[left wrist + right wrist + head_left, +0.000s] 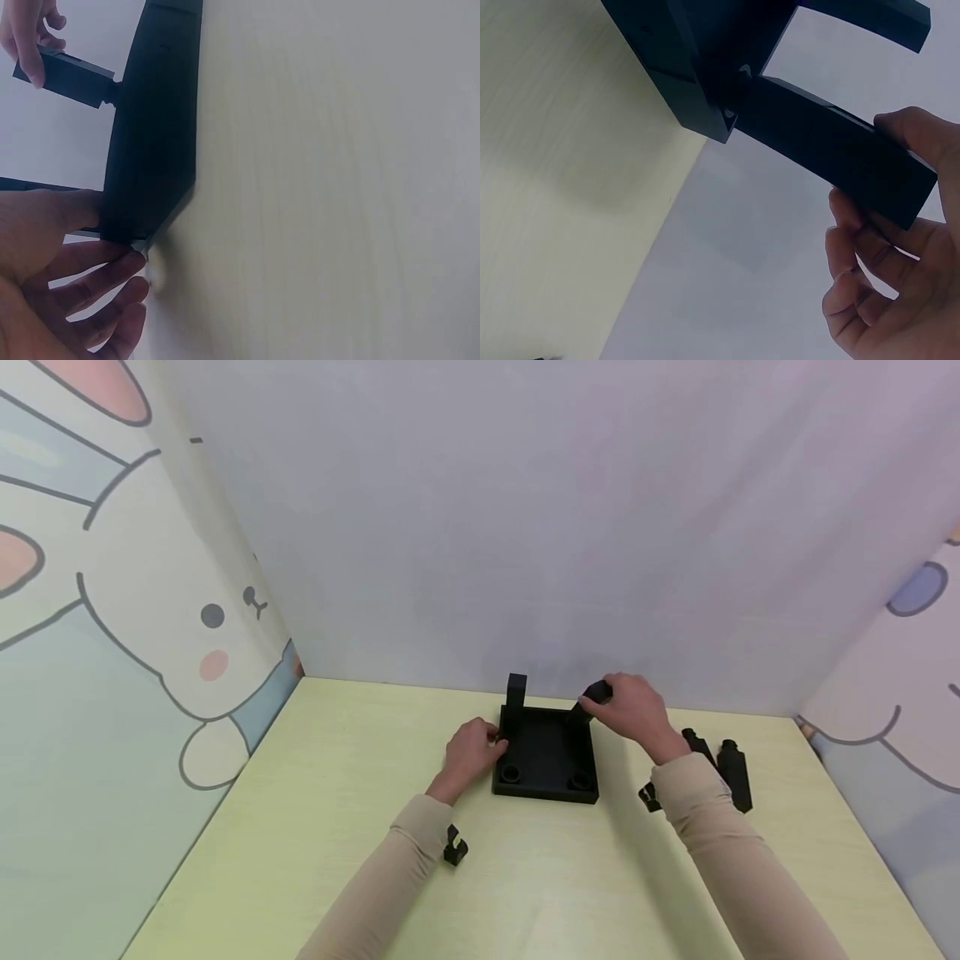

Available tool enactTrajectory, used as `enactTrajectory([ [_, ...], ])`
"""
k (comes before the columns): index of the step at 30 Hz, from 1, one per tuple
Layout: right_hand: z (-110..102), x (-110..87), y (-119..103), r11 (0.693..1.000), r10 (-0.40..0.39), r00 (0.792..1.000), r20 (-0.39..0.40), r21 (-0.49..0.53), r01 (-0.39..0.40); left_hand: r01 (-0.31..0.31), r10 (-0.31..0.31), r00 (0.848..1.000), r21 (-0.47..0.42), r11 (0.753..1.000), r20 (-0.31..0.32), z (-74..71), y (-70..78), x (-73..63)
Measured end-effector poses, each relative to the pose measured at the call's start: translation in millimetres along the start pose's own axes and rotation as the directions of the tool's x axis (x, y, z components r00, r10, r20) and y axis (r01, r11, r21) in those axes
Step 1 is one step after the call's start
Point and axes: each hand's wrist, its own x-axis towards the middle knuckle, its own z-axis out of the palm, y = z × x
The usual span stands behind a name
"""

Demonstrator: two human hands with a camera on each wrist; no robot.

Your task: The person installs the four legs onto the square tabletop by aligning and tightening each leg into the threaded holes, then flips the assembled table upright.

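A black square tray-like base (pixel 547 747) lies on the table with its raised rim up. At its left rim my left hand (pixel 471 750) pinches the wall between thumb and fingers. In my right hand (pixel 630 703) is a black rectangular leg (pixel 840 146), gripped near its upper end and tilted. Its narrow neck meets the base's far right corner; I cannot tell whether it is seated. Another black leg (pixel 516 697) stands upright at the far left corner. Round sockets show at the near left (pixel 510 774) and near right (pixel 581 780) corners.
Two loose black legs, one farther left (pixel 696 743) and one nearer right (pixel 735 777), lie right of the base. A small black notched piece (pixel 649 797) is beside my right sleeve; a similar piece (pixel 455 847) lies by my left sleeve. A pale curtain (pixel 525 527) hangs behind the table.
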Motion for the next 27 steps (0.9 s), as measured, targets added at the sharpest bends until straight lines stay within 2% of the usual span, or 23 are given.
enactTrajectory([
  [10, 6.8, 8.7, -4.5, 1.0, -0.012, 1.0, 0.012, 0.001, 0.012, -0.014, 0.014, 1.0, -0.013, 1.0, -0.01, 1.8, -2.0, -1.0],
  [15, 5.8, 6.5, -3.0, 0.999, -0.023, 1.0, 0.015, -0.035, 0.023, -0.019, 0.019, 1.0, -0.019, 1.0, -0.009, 2.5, -2.7, -1.3],
  [27, -17.3, 0.4, -3.3, 0.992, -0.111, 0.992, 0.064, -0.056, 0.115, -0.033, 0.032, 0.999, -0.029, 0.999, -0.012, -0.3, -2.4, -1.5],
])
